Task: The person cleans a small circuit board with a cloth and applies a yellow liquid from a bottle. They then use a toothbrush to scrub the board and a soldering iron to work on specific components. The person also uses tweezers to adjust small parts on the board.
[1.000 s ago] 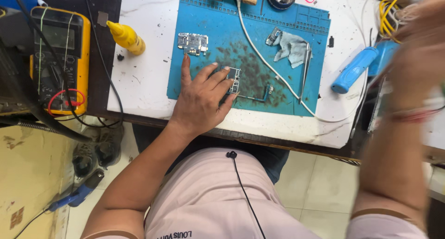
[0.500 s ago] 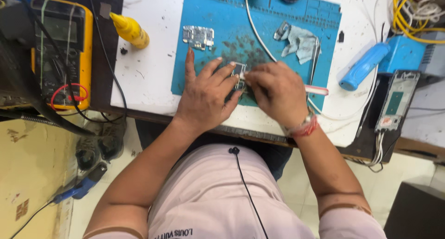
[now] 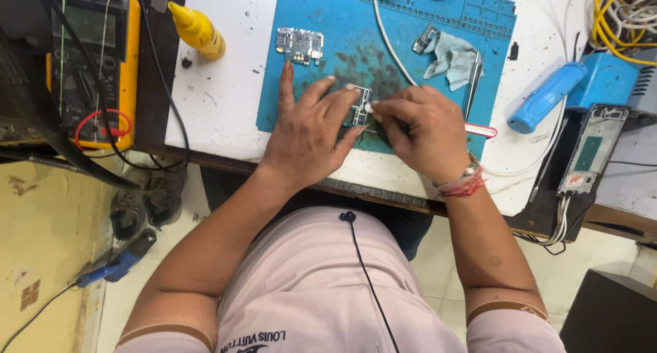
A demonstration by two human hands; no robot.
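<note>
Grey multimeter screen, far left.

A blue work mat, speckled with dark flecks, is lying on a white table. At ten o'clock a yellow squeeze bottle is standing out; farther left, a yellow-cased meter is carrying red and black leads. At two o'clock a pale grey cloth is showing, and at three o'clock a bright blue handle. A red thread band is circling the right wrist.
</note>
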